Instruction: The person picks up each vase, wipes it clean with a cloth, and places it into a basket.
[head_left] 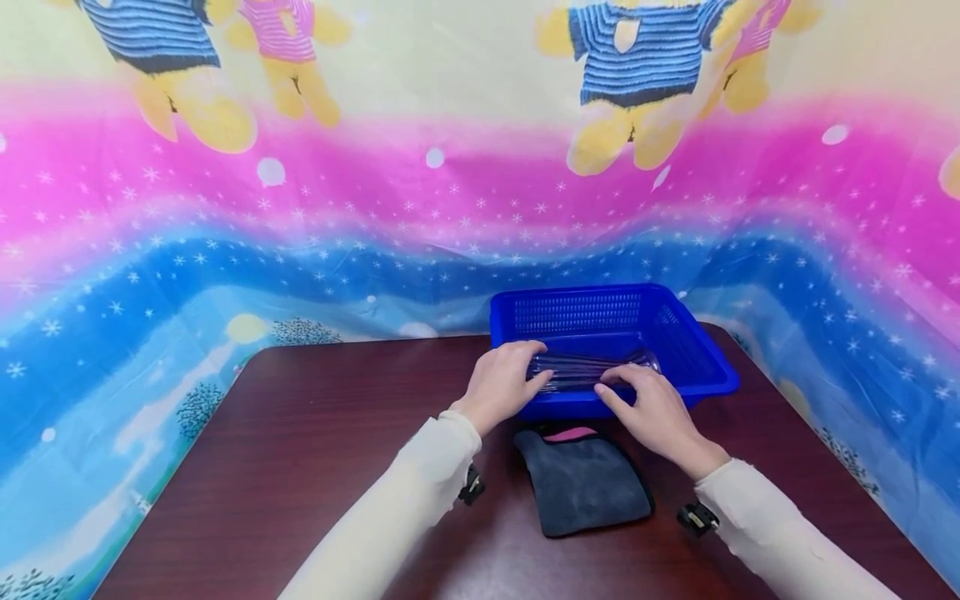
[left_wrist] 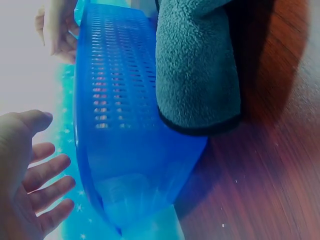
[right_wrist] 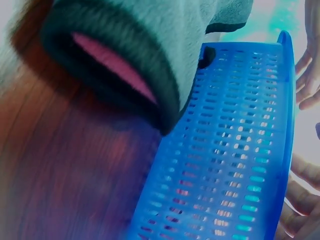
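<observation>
Over the near side of a blue plastic basket [head_left: 690, 358], both hands hover close to a clear, shiny, long object [head_left: 577, 367] in it; its exact kind is hard to make out. My left hand [head_left: 498, 383] is at its left end, thumb and fingers apart; in the left wrist view that left hand [left_wrist: 35, 175] has spread fingers and nothing visible between them. My right hand [head_left: 656, 412] is at the object's right part, fingers loosely bent. In the right wrist view the right hand [right_wrist: 302, 200] is partly cut off at the frame edge.
A folded dark grey fuzzy cloth [head_left: 588, 487] with black edging and a pink inner side lies on the brown table [head_left: 337, 433] in front of the basket. A printed curtain [head_left: 375, 183] hangs behind and beside the table.
</observation>
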